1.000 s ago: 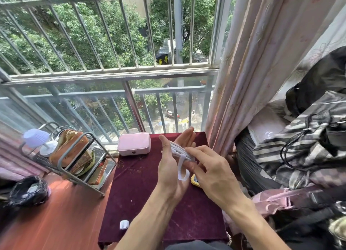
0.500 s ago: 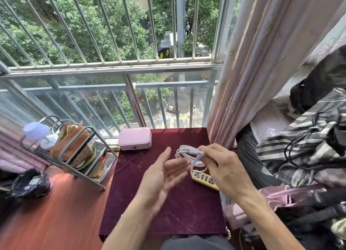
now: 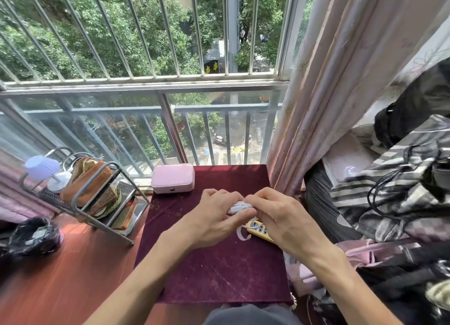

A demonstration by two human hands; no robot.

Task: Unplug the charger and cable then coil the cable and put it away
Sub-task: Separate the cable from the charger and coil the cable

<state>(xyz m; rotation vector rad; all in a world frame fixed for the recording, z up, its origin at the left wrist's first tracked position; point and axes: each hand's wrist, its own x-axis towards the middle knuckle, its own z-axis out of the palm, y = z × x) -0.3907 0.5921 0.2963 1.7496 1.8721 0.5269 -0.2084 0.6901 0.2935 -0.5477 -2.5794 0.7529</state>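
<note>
While both hands [image 3: 246, 215] grip cable [image 3: 239, 206]: maroon tabletop [image 3: 219, 271], barred window [image 3: 146, 57].

You have one view only, from the camera on your head, so no second view overlaps it. It looks forward and steeply down from above your lap, close over the table [image 3: 219, 276], which fills the lower middle. Your forearms enter from the bottom edge and your left hand [image 3: 214, 217] and right hand [image 3: 280, 217] meet near the centre of the picture. The wide lens bends the window bars [image 3: 170, 32] across the far top. The rack [image 3: 97, 198] falls at the left, the curtain [image 3: 341, 81] and a heap of clothes [image 3: 401, 190] at the right.
</note>
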